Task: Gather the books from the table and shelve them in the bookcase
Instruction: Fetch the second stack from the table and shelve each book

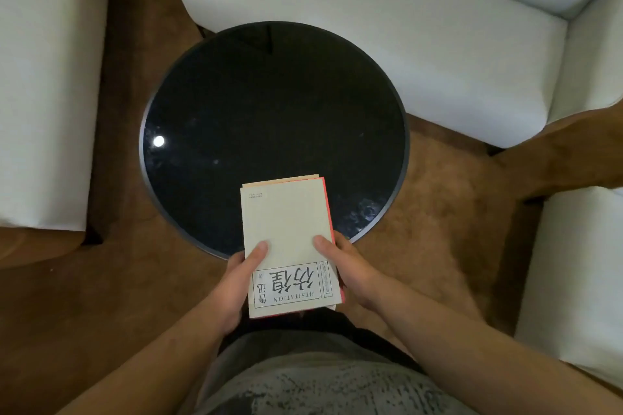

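Head view, looking straight down. Both bare forearms reach forward from the lower edge and converge on a stack of books held flat in front of the body.

Left hand cups the stack's left long edge — thumb laid on the top cover, fingers curled under and out of sight. Right hand mirrors it on the right edge, thumb on the cover, fingers beneath. Both hands grip the stack.

Top book is a cream paperback, with the title block "HESITATION" reading upside down at the near end. A red-edged book shows along the right side under it, and a tan corner pokes out at the far end. Total count cannot be told.

The far half of the stack lies over the near rim of the round black glossy table. Contact with the top cannot be told. A bright round reflection sits at the table's left.

Brown carpet rings the table. A white upholstered sofa stands just behind the far rim, a white seat cushion to the left and another white seat to the right — carpet lanes run between them.
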`<state>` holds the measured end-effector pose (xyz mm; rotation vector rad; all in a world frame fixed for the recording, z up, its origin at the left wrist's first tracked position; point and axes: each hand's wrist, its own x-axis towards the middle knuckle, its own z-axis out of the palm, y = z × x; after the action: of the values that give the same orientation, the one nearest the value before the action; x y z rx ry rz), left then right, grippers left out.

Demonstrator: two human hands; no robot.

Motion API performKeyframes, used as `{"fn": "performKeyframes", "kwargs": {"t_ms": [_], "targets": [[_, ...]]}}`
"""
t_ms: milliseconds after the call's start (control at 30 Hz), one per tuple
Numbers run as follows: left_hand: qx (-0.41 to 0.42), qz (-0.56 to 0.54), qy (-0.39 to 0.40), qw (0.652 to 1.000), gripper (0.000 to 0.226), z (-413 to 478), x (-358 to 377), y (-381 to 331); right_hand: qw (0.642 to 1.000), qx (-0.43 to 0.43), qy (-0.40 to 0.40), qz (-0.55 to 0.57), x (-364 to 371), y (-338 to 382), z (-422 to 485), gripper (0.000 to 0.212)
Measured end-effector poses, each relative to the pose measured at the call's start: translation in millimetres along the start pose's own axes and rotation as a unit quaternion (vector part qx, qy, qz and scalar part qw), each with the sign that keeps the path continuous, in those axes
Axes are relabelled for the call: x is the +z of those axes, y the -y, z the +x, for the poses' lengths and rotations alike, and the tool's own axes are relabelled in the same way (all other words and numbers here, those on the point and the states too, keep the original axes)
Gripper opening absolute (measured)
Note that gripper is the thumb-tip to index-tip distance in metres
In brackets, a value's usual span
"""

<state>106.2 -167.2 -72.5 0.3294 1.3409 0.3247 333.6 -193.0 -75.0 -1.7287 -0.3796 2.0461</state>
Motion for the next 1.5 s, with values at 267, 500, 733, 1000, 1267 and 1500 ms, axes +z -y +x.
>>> {"fn": "performKeyframes", "kwargs": {"t_ms": [267, 500, 733, 1000, 1267, 1500], "targets": [[-0.034, -0.085, 0.034, 0.995, 0.074, -18.0, 18.5, 0.7, 0.998, -0.004, 0.055, 0.001, -8.8, 6.5, -4.4, 0.071], [0.037, -0.111, 0.024, 0.993, 0.056, -65.6, 27.9, -4.7, 0.987, -0.129, 0.084, -0.039, 5.0, 25.5, -36.0, 0.06], [0.155, -0.221, 0.039, 0.962, 0.061, -136.2, 9.3, -7.7, 0.963, -0.182, 0.181, -0.084, 58.3, 54.7, -54.2, 0.067], [0.27, -0.344, 0.003, 0.899, 0.075, -192.4, -63.9, 23.2, 0.931, -0.161, 0.293, -0.145, 168.7, 62.3, -65.7, 0.074], [0.317, -0.399, -0.089, 0.856, 0.056, -232.7, -170.7, 39.9, 0.902, -0.115, 0.371, -0.19, 306.1, 51.9, -63.0, 0.101], [0.306, -0.422, -0.176, 0.835, 0.047, -279.1, -298.6, 63.2, 0.876, -0.109, 0.391, -0.262, 452.9, 22.2, -61.8, 0.068]]}}
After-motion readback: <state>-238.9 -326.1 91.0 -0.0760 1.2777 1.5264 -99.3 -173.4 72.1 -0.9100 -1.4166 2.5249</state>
